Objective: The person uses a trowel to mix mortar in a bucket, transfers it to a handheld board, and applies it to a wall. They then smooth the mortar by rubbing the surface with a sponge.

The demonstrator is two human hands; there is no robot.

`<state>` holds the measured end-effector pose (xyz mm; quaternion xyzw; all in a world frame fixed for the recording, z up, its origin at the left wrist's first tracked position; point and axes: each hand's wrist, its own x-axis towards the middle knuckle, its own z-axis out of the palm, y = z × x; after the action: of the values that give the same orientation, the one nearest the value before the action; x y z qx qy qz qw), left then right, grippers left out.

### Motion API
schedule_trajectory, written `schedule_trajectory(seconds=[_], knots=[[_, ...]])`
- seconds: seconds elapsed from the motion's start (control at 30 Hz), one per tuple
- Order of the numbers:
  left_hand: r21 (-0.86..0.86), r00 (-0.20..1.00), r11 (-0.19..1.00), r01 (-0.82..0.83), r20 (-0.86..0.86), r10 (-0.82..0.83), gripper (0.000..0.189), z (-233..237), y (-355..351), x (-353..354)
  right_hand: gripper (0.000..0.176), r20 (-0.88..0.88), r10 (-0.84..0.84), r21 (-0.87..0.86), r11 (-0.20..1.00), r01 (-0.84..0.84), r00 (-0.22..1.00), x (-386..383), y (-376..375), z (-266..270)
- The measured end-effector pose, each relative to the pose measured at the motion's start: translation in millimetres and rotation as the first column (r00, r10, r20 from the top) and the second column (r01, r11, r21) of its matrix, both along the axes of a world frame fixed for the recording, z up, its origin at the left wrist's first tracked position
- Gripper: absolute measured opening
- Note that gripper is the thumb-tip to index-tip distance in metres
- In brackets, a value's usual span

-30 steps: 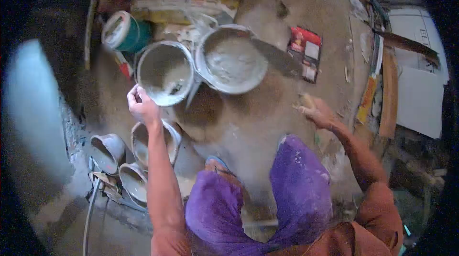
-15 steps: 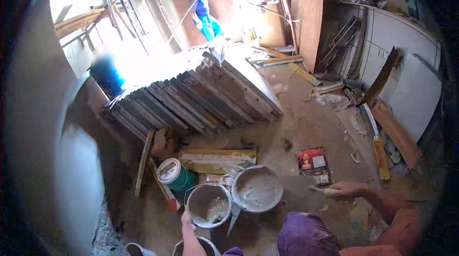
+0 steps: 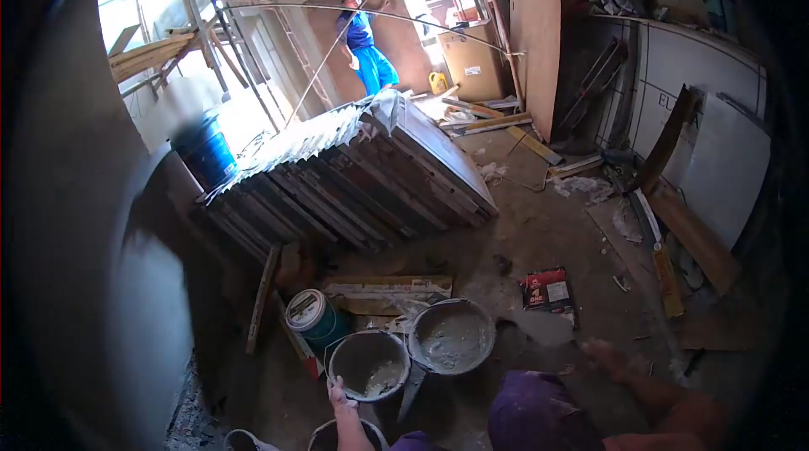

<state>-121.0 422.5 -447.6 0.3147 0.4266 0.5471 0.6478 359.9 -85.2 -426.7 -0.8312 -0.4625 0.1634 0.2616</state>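
My left hand (image 3: 341, 394) grips the near rim of a bucket (image 3: 368, 365) with a little wet grey mix in its bottom. Touching it on the right stands a second bucket (image 3: 452, 338), fuller of grey mortar. My right hand (image 3: 608, 360), smeared by motion, is closed around a trowel whose flat greyish blade (image 3: 543, 329) points left, toward the second bucket. Its handle is mostly hidden by blur. A lidded green pail (image 3: 316, 320) sits behind the left bucket.
A flat red-and-black bag (image 3: 548, 289) lies beyond the trowel. Leaning slabs (image 3: 354, 181) form a long stack ahead. Boards (image 3: 383, 291) lie behind the buckets, and another bucket (image 3: 244, 441) is at the lower left. Past the stack, a person (image 3: 364, 42) in blue stands by scaffolding.
My right hand has come slightly nearer to me with the trowel. My left hand stays at the bucket rim. The picture has become darker, and the far person shows more clearly.
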Motion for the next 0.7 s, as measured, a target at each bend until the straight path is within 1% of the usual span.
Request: schedule_trajectory(seconds=[0.03, 0.07, 0.1, 0.13, 0.17, 0.2, 0.23, 0.27, 0.3, 0.37, 0.4, 0.43, 0.47, 0.5, 0.53, 0.6, 0.67, 0.7], knots=[[0.037, 0.999, 0.998, 0.043, 0.032, -0.044, 0.042, 4, 0, -4, 0.036, -0.028, -0.142, -0.125, 0.983, 0.137, 0.989, -4, 2, 42], [0.033, 0.999, 0.999, 0.038, 0.028, -0.039, 0.042, 11, -4, -3, 0.039, -0.034, -0.281, -0.251, 0.931, 0.264, 0.959, -4, 5, 68], [0.093, 1.0, 0.996, -0.008, 0.015, 0.006, 0.041, 19, -7, -1, 0.039, -0.035, -0.277, -0.255, 0.931, 0.26, 0.96, -2, 7, 74], [0.158, 0.999, 0.986, -0.048, 0.003, 0.049, 0.041, 33, -11, 2, 0.047, -0.048, -0.299, -0.119, 0.949, 0.292, 0.953, -1, 9, 78], [0.16, 0.999, 0.986, -0.048, 0.001, 0.049, 0.041, 43, -11, 4, 0.055, -0.063, -0.321, 0.021, 0.946, 0.322, 0.945, 0, 10, 79], [0.128, 0.991, 0.982, -0.136, 0.016, 0.135, 0.04, 53, -12, 2, 0.055, -0.067, -0.318, 0.023, 0.947, 0.32, 0.946, 4, 14, 69], [0.097, 0.974, 0.969, -0.226, 0.032, 0.224, 0.04, 62, -11, -2, 0.061, -0.063, -0.313, 0.113, 0.941, 0.318, 0.948, 11, 24, 51], [0.124, 0.977, 0.97, -0.21, 0.007, 0.211, 0.041, 71, -11, -8, 0.068, -0.058, -0.307, 0.203, 0.928, 0.313, 0.95, 16, 31, 43], [0.13, 0.976, 0.968, -0.217, 0.003, 0.218, 0.041, 85, -12, -11, 0.068, -0.065, -0.3, 0.206, 0.929, 0.307, 0.952, 10, 42, 63], [0.199, 0.975, 0.955, -0.221, 0.01, 0.224, 0.042, 123, -12, -7, 0.072, -0.27, -0.199, 0.201, 0.945, 0.257, 0.942, 2, 74, 110], [0.206, 0.98, 0.958, -0.201, 0.024, 0.2, 0.043, 147, -16, -2, 0.072, -0.276, -0.194, 0.203, 0.946, 0.254, 0.941, 3, 90, 123], [0.204, 0.979, 0.958, -0.203, 0.011, 0.205, 0.043, 170, -22, 2, 0.074, -0.283, -0.149, 0.208, 0.955, 0.212, 0.948, 1, 103, 130], [0.253, 0.987, 0.954, -0.159, 0.026, 0.158, 0.044, 191, -25, 10, 0.076, -0.286, -0.107, 0.217, 0.961, 0.173, 0.952, 0, 116, 146], [0.303, 0.994, 0.946, -0.112, 0.04, 0.105, 0.045, 214, -26, 19, 0.074, -0.297, -0.024, 0.268, 0.957, 0.108, 0.954, -2, 128, 168], [0.302, 0.994, 0.947, -0.108, 0.028, 0.105, 0.045, 239, -35, 29, 0.073, -0.307, 0.058, 0.316, 0.948, 0.044, 0.95, -5, 135, 191], [0.29, 0.995, 0.952, -0.102, 0.042, 0.094, 0.046, 279, -48, 54, 0.068, -0.178, 0.196, 0.355, 0.927, -0.123, 0.964, 9, 165, 187], [0.272, 0.993, 0.955, -0.12, 0.04, 0.114, 0.046, 296, -46, 73, 0.061, -0.073, 0.294, 0.389, 0.888, -0.244, 0.953, -1, 177, 232], [0.256, 0.99, 0.956, -0.144, 0.045, 0.137, 0.046, 303, -45, 83, 0.061, -0.075, 0.286, 0.389, 0.89, -0.236, 0.955, -4, 181, 253]])
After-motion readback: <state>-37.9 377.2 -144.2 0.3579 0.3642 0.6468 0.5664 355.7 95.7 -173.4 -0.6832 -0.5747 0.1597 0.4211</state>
